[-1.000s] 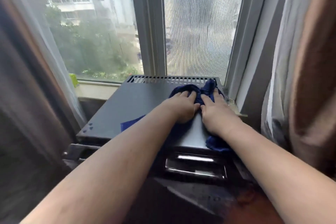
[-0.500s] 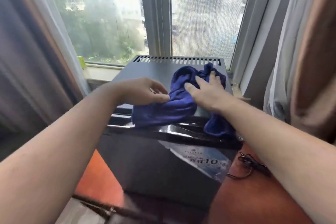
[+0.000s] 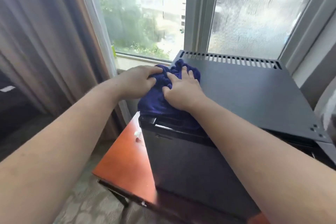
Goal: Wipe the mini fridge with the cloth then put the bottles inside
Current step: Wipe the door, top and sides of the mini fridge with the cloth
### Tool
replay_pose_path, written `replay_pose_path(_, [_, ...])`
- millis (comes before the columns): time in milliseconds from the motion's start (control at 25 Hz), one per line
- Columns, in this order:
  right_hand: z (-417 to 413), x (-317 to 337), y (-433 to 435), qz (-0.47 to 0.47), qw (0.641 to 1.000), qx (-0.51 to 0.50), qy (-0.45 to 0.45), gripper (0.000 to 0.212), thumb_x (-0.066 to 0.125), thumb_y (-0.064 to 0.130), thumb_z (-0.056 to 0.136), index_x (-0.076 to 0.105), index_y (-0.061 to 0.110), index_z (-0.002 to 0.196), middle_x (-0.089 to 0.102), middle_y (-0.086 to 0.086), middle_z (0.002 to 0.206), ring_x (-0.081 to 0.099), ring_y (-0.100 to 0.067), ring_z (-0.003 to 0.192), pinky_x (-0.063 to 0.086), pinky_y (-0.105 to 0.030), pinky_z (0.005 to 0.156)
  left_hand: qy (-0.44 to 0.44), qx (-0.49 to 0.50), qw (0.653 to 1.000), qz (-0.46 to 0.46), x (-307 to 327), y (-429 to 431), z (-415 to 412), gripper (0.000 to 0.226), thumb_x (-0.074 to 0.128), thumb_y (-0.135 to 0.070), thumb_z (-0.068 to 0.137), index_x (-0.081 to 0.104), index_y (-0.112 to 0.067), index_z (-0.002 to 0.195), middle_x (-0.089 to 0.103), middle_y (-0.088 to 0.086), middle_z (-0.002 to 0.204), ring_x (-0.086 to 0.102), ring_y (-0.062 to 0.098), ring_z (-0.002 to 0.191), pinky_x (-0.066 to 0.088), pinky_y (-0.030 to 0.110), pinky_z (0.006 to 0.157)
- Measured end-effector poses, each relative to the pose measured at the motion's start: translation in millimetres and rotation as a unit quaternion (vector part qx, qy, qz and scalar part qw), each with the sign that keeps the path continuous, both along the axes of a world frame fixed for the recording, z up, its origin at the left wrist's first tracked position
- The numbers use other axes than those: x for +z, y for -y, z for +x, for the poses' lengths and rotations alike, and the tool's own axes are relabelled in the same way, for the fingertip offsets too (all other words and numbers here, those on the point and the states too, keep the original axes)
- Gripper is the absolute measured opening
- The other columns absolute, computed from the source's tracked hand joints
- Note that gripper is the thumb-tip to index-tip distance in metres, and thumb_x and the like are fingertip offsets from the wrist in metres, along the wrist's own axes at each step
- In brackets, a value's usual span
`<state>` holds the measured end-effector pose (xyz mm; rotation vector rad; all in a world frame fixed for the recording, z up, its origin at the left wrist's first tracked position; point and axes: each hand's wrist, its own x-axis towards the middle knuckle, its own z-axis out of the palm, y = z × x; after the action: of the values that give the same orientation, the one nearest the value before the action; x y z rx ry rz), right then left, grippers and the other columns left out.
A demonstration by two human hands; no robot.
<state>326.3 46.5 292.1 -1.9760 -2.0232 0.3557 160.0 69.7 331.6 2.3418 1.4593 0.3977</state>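
Observation:
A black mini fridge stands on a red-brown table by the window, its door shut. A crumpled dark blue cloth lies on the fridge's top at the front left corner and hangs a little over the left edge. My left hand grips the cloth's left side with curled fingers. My right hand presses down on the cloth with spread fingers. No bottles are in view.
The red-brown table sticks out to the left of the fridge, with a small white scrap on it. A brown curtain hangs at the left, the window sill runs behind, and another curtain is at the right edge.
Both hands have slid the cloth from the right part of the fridge top to its left front corner. The view has shifted leftward with them.

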Motion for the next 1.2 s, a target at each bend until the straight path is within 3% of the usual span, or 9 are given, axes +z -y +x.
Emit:
replay_pose_path(40, [-6,0,-4,0.004,1.000,0.005,-0.004,0.065,0.035,0.046,0.097,0.018,0.034,0.159,-0.008,-0.013,0.168,-0.006,-0.032,0.155,0.002,-0.048,0.124,-0.018,-0.013,1.000,0.003,-4,-3,2,0.048,0.046,-0.017,0.103,0.050,-0.034,0.148,0.063,-0.003,0.129,0.062,0.012,0.087,0.042,0.006,0.069])
replay_pose_path(80, [-8,0,-7,0.003,1.000,0.009,-0.008,0.065,0.035,0.044,0.098,0.019,0.033,0.159,-0.007,-0.012,0.168,-0.007,-0.031,0.155,0.001,-0.047,0.124,-0.030,-0.026,0.999,0.008,-6,-6,5,0.050,0.047,-0.016,0.102,0.048,-0.034,0.149,0.062,-0.003,0.128,0.061,0.016,0.092,0.037,0.003,0.065])
replay_pose_path(200, [5,1,-3,-0.002,1.000,0.005,-0.031,0.062,0.034,0.038,0.101,0.018,0.027,0.160,-0.009,-0.009,0.169,-0.008,-0.027,0.155,0.002,-0.044,0.126,-0.061,-0.045,0.997,-0.002,-2,-12,28,0.058,0.050,-0.018,0.100,0.040,-0.032,0.155,0.056,0.000,0.145,0.056,0.024,0.122,0.034,0.018,0.083])
replay_pose_path(400, [96,2,14,-0.010,0.995,-0.091,-0.039,0.060,0.032,0.035,0.103,0.015,0.029,0.160,-0.011,-0.006,0.169,-0.009,-0.025,0.155,0.002,-0.042,0.125,-0.122,-0.143,0.982,-0.001,3,-8,127,0.060,0.044,-0.023,0.105,0.024,-0.021,0.162,0.046,0.008,0.157,0.048,0.029,0.136,0.032,0.026,0.097])
replay_pose_path(720, [263,3,56,-0.013,0.973,-0.228,-0.027,0.058,0.035,0.034,0.104,0.019,0.031,0.160,-0.009,-0.013,0.168,-0.007,-0.029,0.155,0.003,-0.043,0.126,-0.125,-0.264,0.955,0.042,3,14,314,0.037,0.044,-0.012,0.102,0.053,-0.006,0.137,0.060,0.012,0.138,0.055,0.030,0.127,0.032,0.023,0.088])
replay_pose_path(840, [295,-2,47,0.008,0.974,-0.223,-0.040,0.056,0.036,0.033,0.102,0.025,0.035,0.157,-0.003,-0.014,0.168,-0.002,-0.029,0.156,0.006,-0.046,0.125,-0.120,-0.255,0.958,0.058,-2,6,345,0.037,0.044,-0.012,0.101,0.052,-0.006,0.137,0.059,0.012,0.140,0.054,0.030,0.129,0.037,0.027,0.098])
replay_pose_path(1000, [324,4,6,0.000,0.984,-0.165,-0.062,0.053,0.035,0.032,0.102,0.029,0.036,0.155,0.000,-0.016,0.168,0.001,-0.032,0.155,0.006,-0.047,0.125,-0.098,-0.185,0.977,0.031,-8,-23,369,0.034,0.040,-0.012,0.104,0.049,-0.006,0.136,0.058,0.015,0.139,0.055,0.033,0.125,0.036,0.027,0.094])
replay_pose_path(1120, [346,5,-32,0.002,0.990,-0.128,-0.060,0.049,0.035,0.032,0.103,0.037,0.030,0.151,0.012,-0.019,0.163,0.009,-0.036,0.151,0.010,-0.046,0.124,-0.092,-0.133,0.987,0.013,-7,-47,391,0.039,0.037,-0.012,0.105,0.046,-0.006,0.142,0.053,0.014,0.146,0.052,0.031,0.131,0.037,0.035,0.110])
replay_pose_path(1200, [356,3,-54,0.000,0.992,-0.112,-0.061,0.049,0.034,0.033,0.102,0.036,0.028,0.151,0.014,-0.019,0.161,0.010,-0.037,0.150,0.009,-0.046,0.124,-0.092,-0.108,0.990,0.002,-6,-60,400,0.044,0.037,-0.013,0.106,0.041,-0.009,0.150,0.049,0.011,0.152,0.049,0.029,0.136,0.035,0.034,0.112])
